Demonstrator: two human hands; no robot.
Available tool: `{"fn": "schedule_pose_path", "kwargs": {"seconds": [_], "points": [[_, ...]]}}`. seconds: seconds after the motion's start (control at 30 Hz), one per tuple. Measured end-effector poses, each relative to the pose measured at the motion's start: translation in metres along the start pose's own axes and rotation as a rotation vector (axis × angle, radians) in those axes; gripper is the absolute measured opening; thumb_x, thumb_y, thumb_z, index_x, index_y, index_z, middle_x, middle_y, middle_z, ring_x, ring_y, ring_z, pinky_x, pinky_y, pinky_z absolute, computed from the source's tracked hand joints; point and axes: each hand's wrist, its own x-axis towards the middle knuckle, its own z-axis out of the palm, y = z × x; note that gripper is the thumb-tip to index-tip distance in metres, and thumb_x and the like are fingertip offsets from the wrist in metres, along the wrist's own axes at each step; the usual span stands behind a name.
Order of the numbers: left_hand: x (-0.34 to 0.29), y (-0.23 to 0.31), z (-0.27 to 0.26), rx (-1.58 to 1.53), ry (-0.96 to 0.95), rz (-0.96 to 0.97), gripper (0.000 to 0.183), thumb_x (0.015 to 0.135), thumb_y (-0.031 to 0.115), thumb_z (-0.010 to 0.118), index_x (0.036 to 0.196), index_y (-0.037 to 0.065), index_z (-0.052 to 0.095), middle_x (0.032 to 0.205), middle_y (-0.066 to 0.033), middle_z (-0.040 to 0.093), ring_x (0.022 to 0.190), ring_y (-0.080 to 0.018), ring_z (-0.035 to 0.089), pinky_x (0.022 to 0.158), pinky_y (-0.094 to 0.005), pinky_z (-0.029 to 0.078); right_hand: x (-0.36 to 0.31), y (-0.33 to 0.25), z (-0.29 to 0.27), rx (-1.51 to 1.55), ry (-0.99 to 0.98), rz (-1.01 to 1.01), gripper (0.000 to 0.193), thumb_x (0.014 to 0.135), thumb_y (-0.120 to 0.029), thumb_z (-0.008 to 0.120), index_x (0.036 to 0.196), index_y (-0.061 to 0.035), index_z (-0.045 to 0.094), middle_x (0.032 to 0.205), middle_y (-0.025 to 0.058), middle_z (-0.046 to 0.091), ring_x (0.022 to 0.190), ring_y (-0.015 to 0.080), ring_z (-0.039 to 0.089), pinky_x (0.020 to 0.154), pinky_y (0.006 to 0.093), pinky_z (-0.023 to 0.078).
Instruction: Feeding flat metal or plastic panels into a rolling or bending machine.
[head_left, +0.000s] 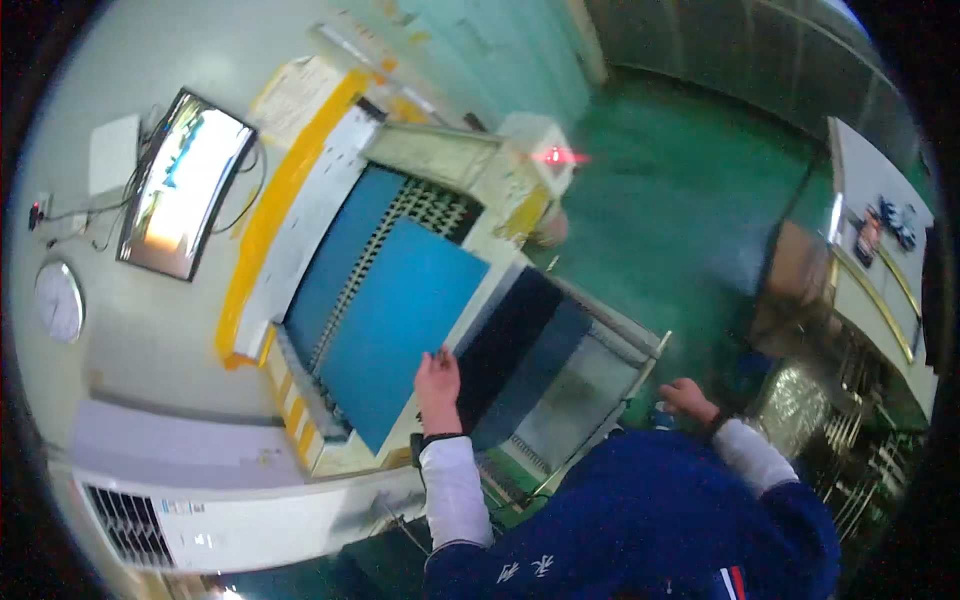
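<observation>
A flat blue panel [405, 305] lies on the rollers [420, 205] of a machine with a pale frame. A second blue panel [335, 240] is beyond it, farther inside the opening. My left hand [438, 378] is at the near edge of the closer panel, its fingers extended and slightly apart. Whether the fingertips touch the panel is not clear. To the right, my right hand [688, 398] hangs beside the machine's outer end, away from the panels. Its fingers are loosely bent, with nothing visible in them.
Dark slats and a grey tray [580, 395] extend from the machine toward me. A yellow-edged hood [290, 215] stands over the far side. On the wall are a screen [185, 185] and a clock [60, 300]. A table [880, 270] with tools stands right, above a green floor [680, 190].
</observation>
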Motion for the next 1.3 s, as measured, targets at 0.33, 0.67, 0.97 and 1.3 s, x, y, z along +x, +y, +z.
{"fn": "schedule_pose_path", "kwargs": {"seconds": [0.33,0.67,0.97,1.3], "points": [[0.006,-0.002,0.018,0.008,0.014,-0.028,0.022,0.085,0.016,0.046,0.099,-0.001,0.044,0.095,-0.0134,0.051,0.087,-0.0263,0.051,0.075,-0.0336,0.047,0.024,0.037,0.014,-0.152,-0.002,-0.077,0.032,0.077,-0.029,0.053,0.071,0.0013,0.059,0.057,0.0078,0.058,0.049,0.0156,0.056,0.049,0.0304,0.043],[0.045,0.009,0.009,-0.001,-0.151,-0.099,0.023,0.086,0.017,0.041,0.097,-0.001,0.048,0.091,-0.0161,0.055,0.086,-0.0265,0.053,0.079,-0.0363,0.044,0.039,0.077,0.036,-0.525,0.163,-0.443,0.038,0.075,-0.038,0.049,0.075,-0.0019,0.061,0.060,0.0100,0.058,0.056,0.0222,0.058,0.055,0.0371,0.044],[0.053,0.020,0.000,0.089,-0.176,-0.124,0.028,0.084,0.017,0.048,0.106,0.000,0.046,0.102,-0.0127,0.052,0.087,-0.0217,0.053,0.074,-0.0315,0.045,-0.011,0.019,0.026,-0.216,0.081,-0.060,0.041,0.072,-0.038,0.045,0.063,0.0007,0.057,0.058,0.0149,0.057,0.058,0.0290,0.057,0.057,0.0407,0.043],[0.053,0.022,0.009,0.117,-0.181,-0.123,0.031,0.084,0.020,0.048,0.110,0.002,0.045,0.110,-0.0097,0.051,0.090,-0.0198,0.052,0.077,-0.0283,0.045,-0.007,0.031,0.031,-0.176,0.093,-0.013,0.043,0.072,-0.038,0.047,0.057,0.0004,0.057,0.054,0.0129,0.056,0.055,0.0279,0.056,0.056,0.0395,0.043]]}}
